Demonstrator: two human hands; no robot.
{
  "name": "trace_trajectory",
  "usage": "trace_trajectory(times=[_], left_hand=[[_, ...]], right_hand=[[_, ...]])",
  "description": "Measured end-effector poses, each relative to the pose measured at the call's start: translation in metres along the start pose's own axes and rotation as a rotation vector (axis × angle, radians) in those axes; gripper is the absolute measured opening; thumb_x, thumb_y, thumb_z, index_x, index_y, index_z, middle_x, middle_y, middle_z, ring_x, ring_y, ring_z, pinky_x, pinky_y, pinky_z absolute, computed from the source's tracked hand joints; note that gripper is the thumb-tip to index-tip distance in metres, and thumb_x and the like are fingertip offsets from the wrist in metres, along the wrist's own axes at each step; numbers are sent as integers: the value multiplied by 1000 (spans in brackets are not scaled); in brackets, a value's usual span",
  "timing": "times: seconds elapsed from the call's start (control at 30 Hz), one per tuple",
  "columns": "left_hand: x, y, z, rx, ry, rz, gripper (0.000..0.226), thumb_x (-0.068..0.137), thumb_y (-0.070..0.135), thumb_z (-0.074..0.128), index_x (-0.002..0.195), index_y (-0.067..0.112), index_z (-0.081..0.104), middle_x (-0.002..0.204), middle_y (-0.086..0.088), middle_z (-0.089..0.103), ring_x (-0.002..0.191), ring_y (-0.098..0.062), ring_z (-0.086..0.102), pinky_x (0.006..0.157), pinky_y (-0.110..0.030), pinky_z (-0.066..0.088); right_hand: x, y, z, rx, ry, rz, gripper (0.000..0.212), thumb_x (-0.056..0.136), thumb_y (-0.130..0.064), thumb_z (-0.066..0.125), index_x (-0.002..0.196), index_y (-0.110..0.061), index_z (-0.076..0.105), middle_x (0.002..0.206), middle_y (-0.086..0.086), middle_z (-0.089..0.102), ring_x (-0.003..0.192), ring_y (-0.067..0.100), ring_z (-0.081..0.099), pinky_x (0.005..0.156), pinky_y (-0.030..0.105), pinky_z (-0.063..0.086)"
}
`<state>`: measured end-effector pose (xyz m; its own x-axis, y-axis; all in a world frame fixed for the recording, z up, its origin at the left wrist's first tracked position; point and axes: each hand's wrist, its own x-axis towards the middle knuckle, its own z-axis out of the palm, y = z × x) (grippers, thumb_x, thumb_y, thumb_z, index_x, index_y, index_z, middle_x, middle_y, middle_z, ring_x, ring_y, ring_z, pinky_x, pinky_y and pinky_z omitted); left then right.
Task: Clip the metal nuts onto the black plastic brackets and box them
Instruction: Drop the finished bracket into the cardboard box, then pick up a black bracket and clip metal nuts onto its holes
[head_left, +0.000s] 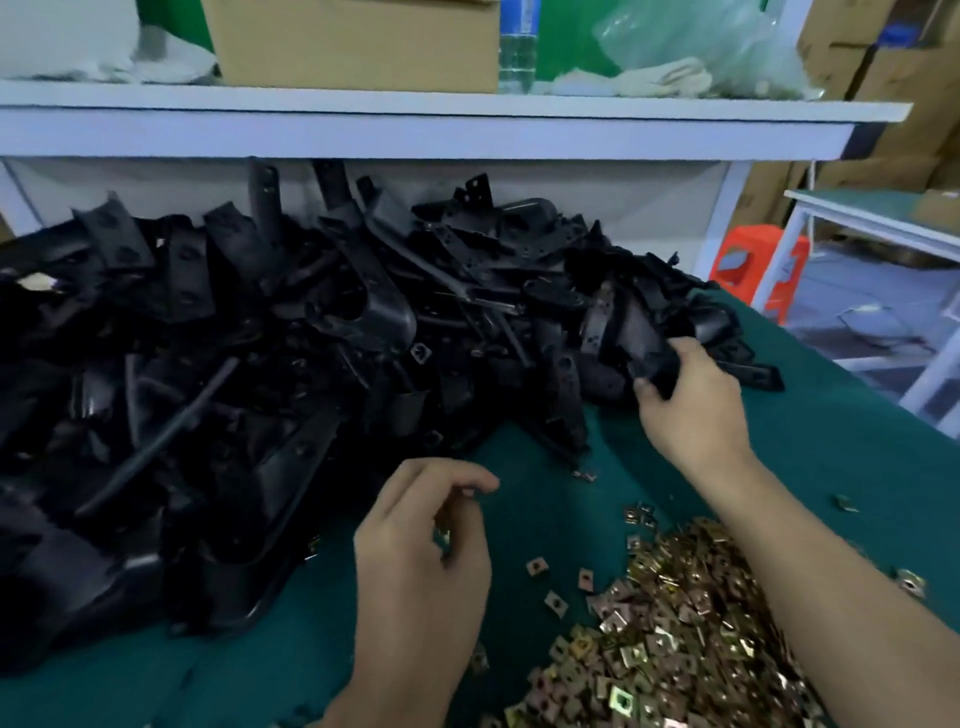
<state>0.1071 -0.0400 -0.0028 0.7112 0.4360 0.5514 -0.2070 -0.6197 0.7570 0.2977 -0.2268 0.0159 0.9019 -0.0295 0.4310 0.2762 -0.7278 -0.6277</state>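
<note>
Black plastic bracket (655, 366) | matte, dark, angular | held by right hand (693, 410)

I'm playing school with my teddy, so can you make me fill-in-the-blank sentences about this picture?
1. The right hand grips a black ___.
2. The mat under the nuts is ___.
3. The box stands on the white ___.

Missing words: bracket; green; shelf.
</note>
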Motion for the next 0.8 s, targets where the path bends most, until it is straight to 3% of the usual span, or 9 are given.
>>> trace_trajectory(times=[0.07,0.13,0.3,0.4,0.47,0.53,0.63,0.73,0.8], left_hand=[[3,6,-5,-146,12,-99,26,94,15,63,94,41,67,98,19,65,88,-5,64,68,-16,48],[9,15,-11,-440,-35,-277,21,89,33,75,103,47,67,105,20,69,94,0,67,69,-9,51],[35,8,-41,-1008,-422,-435,65,54,75,86,111,47,75,125,9,71,104,-12,73,79,-32,60],[45,-17,-65,-982,-535,-315,63,86,48,74,144,42,51,148,0,56,129,-19,60,103,-47,50],[41,-32,-77,-999,-500,-296,60,81,41,82,135,31,57,145,-10,59,138,-28,53,108,-47,48],[37,-40,-84,-999,-386,-360,59,62,55,92,109,26,72,120,-8,73,116,-29,69,87,-40,61],[33,-42,-87,-1037,-290,-514,55,62,61,91,95,20,73,90,-2,72,74,-16,70,63,-26,59],[33,-39,-88,-1187,-360,-556,37,72,43,91,88,22,66,86,2,61,71,-13,60,57,-23,51],[32,-37,-86,-1099,-410,-579,35,69,42,93,90,25,70,85,-1,61,69,-16,59,57,-26,50]], right_hand=[[-18,-18,-14,140,101,-59,24,92,-16,69,114,-18,58,86,-13,62,76,-6,57,61,9,38],[-44,-45,-24,393,32,-75,16,92,-21,70,104,-23,59,85,-11,68,81,-7,63,72,15,48],[-120,-112,-37,940,-852,38,16,97,-30,66,113,-28,69,102,-3,73,94,17,71,83,42,62],[-143,-131,-31,1172,-1240,310,23,102,-20,58,121,-10,65,93,7,64,82,24,64,78,37,60],[-147,-134,-29,1213,-1423,415,30,104,-22,54,128,-5,62,95,10,64,86,28,63,83,35,58],[-148,-131,-28,1161,-1537,448,36,106,-33,51,124,-5,65,96,5,71,95,23,68,88,24,57],[-145,-119,-20,801,-1421,293,42,97,-58,49,113,-25,70,93,-17,75,88,1,71,85,18,56],[-128,-89,-13,248,-824,-136,31,97,-57,54,106,-32,71,92,-13,69,89,8,66,86,33,56],[-108,-67,-21,-150,-532,-158,34,89,-56,65,119,-39,62,103,-16,52,112,11,54,100,34,48]])
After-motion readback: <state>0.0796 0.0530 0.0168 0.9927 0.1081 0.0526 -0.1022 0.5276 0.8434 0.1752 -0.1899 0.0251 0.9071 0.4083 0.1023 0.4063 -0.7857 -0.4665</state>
